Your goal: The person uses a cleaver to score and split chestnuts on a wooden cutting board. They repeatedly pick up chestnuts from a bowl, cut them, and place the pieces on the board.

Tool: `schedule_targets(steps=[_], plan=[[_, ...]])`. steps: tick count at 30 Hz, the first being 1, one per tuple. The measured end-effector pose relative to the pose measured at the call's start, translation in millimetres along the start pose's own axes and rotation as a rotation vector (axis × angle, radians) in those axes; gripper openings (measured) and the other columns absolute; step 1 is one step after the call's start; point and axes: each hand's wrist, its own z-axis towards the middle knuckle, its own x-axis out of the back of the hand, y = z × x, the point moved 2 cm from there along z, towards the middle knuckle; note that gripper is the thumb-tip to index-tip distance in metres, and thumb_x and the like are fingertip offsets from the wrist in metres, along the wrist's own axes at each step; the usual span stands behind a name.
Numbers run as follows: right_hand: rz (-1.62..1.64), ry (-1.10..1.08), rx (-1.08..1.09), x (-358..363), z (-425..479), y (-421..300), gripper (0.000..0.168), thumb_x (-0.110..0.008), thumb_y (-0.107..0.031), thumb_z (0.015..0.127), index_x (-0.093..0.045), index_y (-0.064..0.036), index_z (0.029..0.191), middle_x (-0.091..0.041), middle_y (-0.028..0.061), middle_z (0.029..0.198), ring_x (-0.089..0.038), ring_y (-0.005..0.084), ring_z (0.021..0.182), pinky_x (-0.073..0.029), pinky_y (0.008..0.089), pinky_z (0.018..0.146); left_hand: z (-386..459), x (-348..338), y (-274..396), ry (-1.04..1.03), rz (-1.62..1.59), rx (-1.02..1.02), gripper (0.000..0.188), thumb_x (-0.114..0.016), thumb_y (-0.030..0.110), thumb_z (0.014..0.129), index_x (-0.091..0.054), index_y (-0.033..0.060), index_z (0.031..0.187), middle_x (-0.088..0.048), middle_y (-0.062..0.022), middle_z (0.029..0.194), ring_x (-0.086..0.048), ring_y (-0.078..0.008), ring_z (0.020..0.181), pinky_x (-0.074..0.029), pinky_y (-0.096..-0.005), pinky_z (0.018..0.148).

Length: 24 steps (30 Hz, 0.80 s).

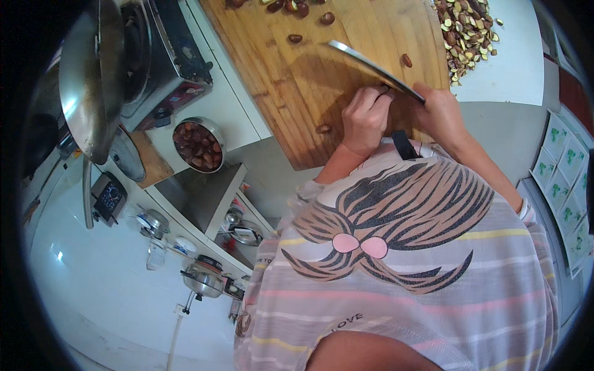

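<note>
My right hand grips a broad-bladed knife, its blade seen nearly edge-on and slanting over the wooden chopping board. Beside the blade, my left hand has its fingers pinched around a small dark piece, probably a chestnut, mostly hidden by the fingertips. Loose brown chestnuts lie on the board: one chestnut left of my left hand, another chestnut beyond the blade, and several chestnuts at the far edge. A black strip shows between my wrists; what it belongs to is unclear.
A heap of cut chestnut shell pieces lies on a white surface at right. Left of the board, a metal bowl holds chestnuts. A gas stove and a large metal wok or lid stand further left.
</note>
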Motion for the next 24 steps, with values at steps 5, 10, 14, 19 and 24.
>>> schedule_targets(steps=[5, 10, 14, 19, 24], plan=[[0.115, 0.121, -0.125, 17.4, -22.9, 32.8, 0.013, -0.064, -0.012, 0.086, -0.061, 0.001, 0.084, -0.061, 0.0253, 0.071, -0.061, 0.0451, 0.072, -0.048, 0.0514, 0.064, 4.1, 0.3, 3.3, 0.015, 0.013, 0.006, 0.012, -0.073, 0.004, 0.076, -0.067, 0.0047, 0.086, -0.063, -0.0074, 0.09, -0.064, -0.026, 0.082, -0.053, -0.035, 0.068], [0.209, 0.114, -0.248, 25.6, -48.3, 42.5, 0.016, -0.063, -0.014, 0.089, -0.063, 0.001, 0.088, -0.059, 0.0256, 0.069, -0.059, 0.0457, 0.069, -0.046, 0.0499, 0.061, 8.4, -2.3, 7.2, -0.029, 0.053, 0.063, 0.018, -0.074, 0.004, 0.078, -0.064, 0.005, 0.092, -0.063, -0.009, 0.089, -0.064, -0.0262, 0.078, -0.053, -0.0351, 0.069], [0.289, 0.122, -0.255, 10.6, -57.6, 52.8, 0.016, -0.063, -0.015, 0.089, -0.064, 0.001, 0.091, -0.058, 0.0254, 0.067, -0.058, 0.0458, 0.068, -0.045, 0.049, 0.059, -3.6, -9.4, -1.8, 0.004, -0.206, 0.315, 0.028, -0.073, 0.0, 0.079, -0.059, 0.0036, 0.103, -0.064, -0.0106, 0.092, -0.066, -0.0221, 0.081, -0.056, -0.0318, 0.072], [0.307, 0.189, -0.188, -9.2, -57.0, 64.9, 0.02, -0.064, -0.017, 0.089, -0.065, 0.002, 0.096, -0.06, 0.0256, 0.068, -0.06, 0.0446, 0.068, -0.046, 0.0498, 0.061, -8.5, -5.0, -1.2, 0.04, -0.341, 0.428, 0.036, -0.07, -0.003, 0.08, -0.055, 0.0022, 0.112, -0.064, -0.0122, 0.098, -0.067, -0.0183, 0.089, -0.059, -0.0291, 0.077], [0.293, 0.17, -0.172, -6.8, -53.8, 63.5, 0.02, -0.064, -0.016, 0.089, -0.066, 0.002, 0.096, -0.062, 0.0251, 0.07, -0.062, 0.0437, 0.069, -0.047, 0.0494, 0.062, -7.1, 2.6, -4.0, 0.005, -0.22, 0.366, 0.033, -0.072, -0.004, 0.079, -0.059, 0.0, 0.11, -0.062, -0.0099, 0.096, -0.065, -0.0158, 0.087, -0.058, -0.0278, 0.072]])
